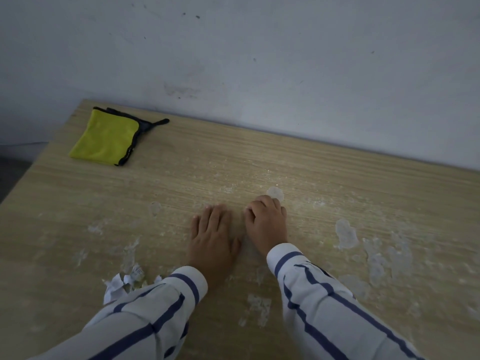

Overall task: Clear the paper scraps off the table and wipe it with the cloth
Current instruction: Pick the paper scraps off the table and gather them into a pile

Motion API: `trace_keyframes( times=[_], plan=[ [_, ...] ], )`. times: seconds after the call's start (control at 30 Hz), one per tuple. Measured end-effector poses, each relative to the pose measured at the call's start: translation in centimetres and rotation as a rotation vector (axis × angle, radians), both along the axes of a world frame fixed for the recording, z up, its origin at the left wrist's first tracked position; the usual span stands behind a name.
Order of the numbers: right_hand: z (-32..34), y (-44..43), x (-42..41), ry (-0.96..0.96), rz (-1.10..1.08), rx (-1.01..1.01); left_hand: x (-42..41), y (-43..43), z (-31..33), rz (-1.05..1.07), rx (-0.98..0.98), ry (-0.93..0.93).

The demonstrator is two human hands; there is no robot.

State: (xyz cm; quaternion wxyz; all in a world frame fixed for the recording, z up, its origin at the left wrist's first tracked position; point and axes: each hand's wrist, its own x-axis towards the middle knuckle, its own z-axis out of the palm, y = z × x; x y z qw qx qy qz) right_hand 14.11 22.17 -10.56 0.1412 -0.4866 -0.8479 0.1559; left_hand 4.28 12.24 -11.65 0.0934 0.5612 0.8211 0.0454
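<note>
Head view, the only one: your left hand [211, 235] lies flat on the table [337, 165], fingers straight and close together, likely bracing you while the other hand works. Your right hand [266, 224] sits just beside it on the wood. Its fingers are curled under, with the fingertips at the near edge of a pale round patch [275, 193]. This looks like picking or scraping at stuck paper, though you cannot tell whether anything is pinched between them. Loose paper scraps [122, 281] lie crumpled by your left sleeve [181, 284], nearer you than the left hand and to its left, not yet gathered. More pale smears [345, 233] spread to the right of your right hand. They are thin and flat, so they will probably need fingernails or a firm wipe rather than a sweep. The cloth [106, 136], yellow with a dark edge, lies folded well beyond and left of your left hand, near the far corner. It sits apart from the mess, presumably for wiping once the scraps are gone.
</note>
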Motion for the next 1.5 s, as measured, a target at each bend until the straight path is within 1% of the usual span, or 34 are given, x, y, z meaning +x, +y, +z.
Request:
trace_keyframes(
  times=[0.13, 0.23, 0.3, 0.37, 0.5, 0.77, 0.87, 1.0, 1.13, 1.2, 1.27, 1.43, 1.5],
  plan=[
    [0.0, 0.1, 0.5, 0.063, 0.003, -0.068, -0.2, 1.2, 0.6, 0.015, 0.075, -0.08],
    [0.0, 0.3, 0.9, 0.081, -0.08, -0.133, -0.3, 2.4, 0.9, 0.005, 0.117, -0.104],
    [0.3, 0.6, 1.1, 0.065, -0.139, -0.165, -0.4, 3.2, 1.0, 0.009, 0.157, -0.11],
    [0.6, 0.8, 1.2, 0.007, -0.135, -0.19, -0.6, 3.9, 1.0, 0.025, 0.177, -0.127],
    [1.0, 1.2, 0.9, -0.095, -0.098, -0.18, -0.7, 5.0, 1.1, 0.04, 0.18, -0.163],
    [1.2, 1.4, 0.6, -0.029, -0.121, -0.192, -0.8, 6.1, 2.0, 0.067, 0.177, -0.183],
    [1.2, 1.5, 0.8, 0.071, -0.169, -0.267, -0.8, 6.1, 2.5, 0.084, 0.143, -0.213],
    [1.7, 0.9, 1.0, 0.31, -0.234, -0.398, -0.6, 5.7, 3.3, 0.143, 0.107, -0.272],
    [2.7, 0.1, 0.5, 0.521, -0.371, -0.701, -0.9, 4.9, 4.2, 0.214, 0.123, -0.424],
    [3.0, -0.4, 0.0, 0.689, -0.458, -0.877, -1.5, 4.1, 4.5, 0.218, 0.118, -0.459],
    [3.3, -1.1, -0.6, 0.81, -0.495, -0.999, -2.3, 3.0, 4.8, 0.212, 0.123, -0.473],
    [4.2, -3.6, -2.7, 0.856, -0.409, -1.216, -4.6, -0.6, 5.9, 0.18, 0.142, -0.48],
    [4.4, -4.9, -3.8, 0.816, -0.343, -1.209, -5.7, -2.1, 6.1, 0.176, 0.126, -0.477]
  ],
)
